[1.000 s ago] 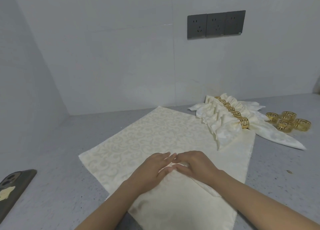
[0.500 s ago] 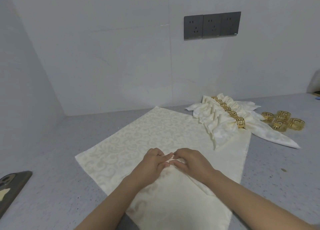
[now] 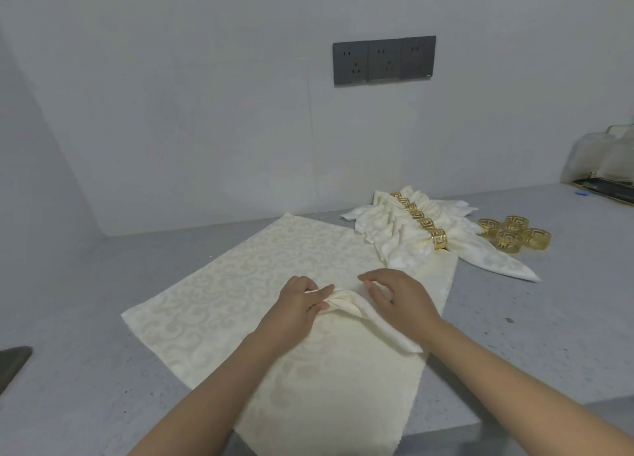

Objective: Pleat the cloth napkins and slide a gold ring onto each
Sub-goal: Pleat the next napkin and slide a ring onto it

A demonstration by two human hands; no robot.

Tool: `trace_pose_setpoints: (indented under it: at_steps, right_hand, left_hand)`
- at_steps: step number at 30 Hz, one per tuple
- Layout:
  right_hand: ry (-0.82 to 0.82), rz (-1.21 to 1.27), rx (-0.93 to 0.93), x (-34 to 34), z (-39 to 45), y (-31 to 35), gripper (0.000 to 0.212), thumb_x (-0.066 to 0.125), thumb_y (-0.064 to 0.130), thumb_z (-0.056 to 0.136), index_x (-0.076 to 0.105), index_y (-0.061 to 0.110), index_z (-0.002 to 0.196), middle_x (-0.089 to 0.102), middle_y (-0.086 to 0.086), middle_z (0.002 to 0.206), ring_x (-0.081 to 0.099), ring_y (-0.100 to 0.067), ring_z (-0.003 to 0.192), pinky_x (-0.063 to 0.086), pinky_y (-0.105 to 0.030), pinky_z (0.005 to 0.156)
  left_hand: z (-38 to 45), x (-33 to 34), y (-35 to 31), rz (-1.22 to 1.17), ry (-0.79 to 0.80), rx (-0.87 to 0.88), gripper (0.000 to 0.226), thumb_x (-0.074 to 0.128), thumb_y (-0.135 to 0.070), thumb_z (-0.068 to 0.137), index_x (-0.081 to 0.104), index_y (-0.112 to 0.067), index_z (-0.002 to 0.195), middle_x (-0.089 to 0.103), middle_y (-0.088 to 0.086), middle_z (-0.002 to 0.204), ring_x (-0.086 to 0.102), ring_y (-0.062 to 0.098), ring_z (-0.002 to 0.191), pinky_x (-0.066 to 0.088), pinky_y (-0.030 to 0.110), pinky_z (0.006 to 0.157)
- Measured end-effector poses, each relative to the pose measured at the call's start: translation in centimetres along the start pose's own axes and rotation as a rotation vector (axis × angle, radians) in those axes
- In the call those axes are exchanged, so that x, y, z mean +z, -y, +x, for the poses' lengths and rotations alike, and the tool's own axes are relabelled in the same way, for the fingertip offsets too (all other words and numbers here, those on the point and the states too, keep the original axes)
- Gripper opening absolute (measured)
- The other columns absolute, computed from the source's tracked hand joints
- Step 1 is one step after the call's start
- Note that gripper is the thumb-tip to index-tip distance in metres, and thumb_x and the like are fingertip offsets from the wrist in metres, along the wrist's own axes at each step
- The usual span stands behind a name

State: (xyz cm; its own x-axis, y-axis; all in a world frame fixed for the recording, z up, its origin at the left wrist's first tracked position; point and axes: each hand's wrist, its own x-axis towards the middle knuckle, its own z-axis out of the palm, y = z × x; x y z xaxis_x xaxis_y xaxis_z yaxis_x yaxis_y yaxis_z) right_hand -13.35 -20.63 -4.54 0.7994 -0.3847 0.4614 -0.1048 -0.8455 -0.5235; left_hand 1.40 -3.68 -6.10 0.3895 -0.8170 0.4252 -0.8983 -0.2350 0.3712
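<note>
A cream patterned cloth napkin [image 3: 247,284] lies spread on the grey counter. Near its middle a few pleats are bunched into a ridge [image 3: 346,301]. My left hand [image 3: 298,304] pinches the left end of that ridge between thumb and fingers. My right hand [image 3: 398,294] rests on the ridge's right side, fingers curled over the folded cloth. Behind, to the right, lie several pleated napkins [image 3: 394,229], each wearing a gold ring [image 3: 437,240]. Several loose gold rings [image 3: 514,237] sit just right of them.
A dark phone [image 3: 12,363] lies at the counter's left edge. A grey socket panel [image 3: 384,61] is on the back wall. A clear container on a dark tray [image 3: 607,177] stands at the far right. The counter's front edge [image 3: 514,418] runs close below my arms.
Both hands have moved farther up the napkin, and the gathered pleat ridge between them has grown. My right hand's fingers have lifted slightly and spread over the fold.
</note>
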Motion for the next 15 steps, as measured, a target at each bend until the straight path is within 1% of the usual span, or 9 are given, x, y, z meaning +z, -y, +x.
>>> trace_pose_setpoints:
  at_steps: [4, 6, 8, 10, 12, 15]
  right_hand:
    - [-0.040, -0.087, 0.068, -3.5, -0.5, -2.5, 0.027, 0.047, 0.027, 0.098, 0.066, 0.023, 0.116, 0.064, 0.009, 0.119, 0.052, -0.011, 0.115, 0.029, -0.011, 0.082]
    - [-0.065, -0.137, 0.097, -5.2, -1.0, -3.9, 0.027, 0.047, 0.028, 0.098, 0.066, 0.023, 0.116, 0.064, 0.008, 0.119, 0.053, -0.013, 0.115, 0.031, -0.015, 0.082]
    - [-0.080, -0.174, 0.120, -6.5, -1.2, -5.2, 0.027, 0.048, 0.028, 0.097, 0.067, 0.023, 0.115, 0.065, 0.007, 0.118, 0.053, -0.014, 0.113, 0.032, -0.017, 0.081]
    - [-0.098, -0.208, 0.158, -7.8, -1.3, -6.7, 0.026, 0.050, 0.027, 0.096, 0.067, 0.022, 0.115, 0.065, 0.005, 0.118, 0.052, -0.016, 0.112, 0.032, -0.019, 0.081]
    - [-0.120, -0.245, 0.189, -8.9, -1.3, -8.3, 0.026, 0.051, 0.027, 0.095, 0.067, 0.022, 0.115, 0.065, 0.003, 0.117, 0.052, -0.018, 0.111, 0.035, -0.023, 0.083]
    - [-0.168, -0.272, 0.230, -10.5, -1.2, -10.3, 0.025, 0.054, 0.023, 0.093, 0.068, 0.019, 0.114, 0.065, -0.001, 0.115, 0.052, -0.022, 0.111, 0.036, -0.028, 0.084]
  left_hand:
    - [2.4, 1.6, -2.2, 0.007, -0.082, 0.081, 0.035, 0.053, -0.014, 0.095, 0.058, -0.019, 0.130, 0.052, 0.004, 0.100, 0.043, 0.022, 0.102, 0.025, 0.015, 0.088]
    - [3.8, 2.5, -3.5, 0.025, -0.107, 0.135, 0.035, 0.053, -0.015, 0.092, 0.062, -0.015, 0.126, 0.054, 0.007, 0.093, 0.047, 0.027, 0.094, 0.030, 0.024, 0.085]
    - [5.1, 3.3, -4.6, 0.041, -0.133, 0.173, 0.035, 0.055, -0.016, 0.087, 0.067, -0.011, 0.119, 0.055, 0.010, 0.085, 0.051, 0.031, 0.083, 0.035, 0.029, 0.079]
    - [6.5, 4.4, -5.7, 0.055, -0.172, 0.229, 0.033, 0.053, -0.021, 0.088, 0.069, -0.011, 0.116, 0.055, 0.010, 0.081, 0.051, 0.030, 0.079, 0.039, 0.031, 0.073]
    - [8.0, 5.5, -6.8, 0.054, -0.202, 0.287, 0.037, 0.046, -0.026, 0.089, 0.069, -0.011, 0.114, 0.056, 0.009, 0.081, 0.048, 0.026, 0.079, 0.043, 0.033, 0.070]
    - [10.3, 7.4, -8.1, 0.062, -0.269, 0.354, 0.037, 0.045, -0.026, 0.089, 0.067, -0.013, 0.116, 0.057, 0.012, 0.083, 0.043, 0.023, 0.081, 0.046, 0.036, 0.070]
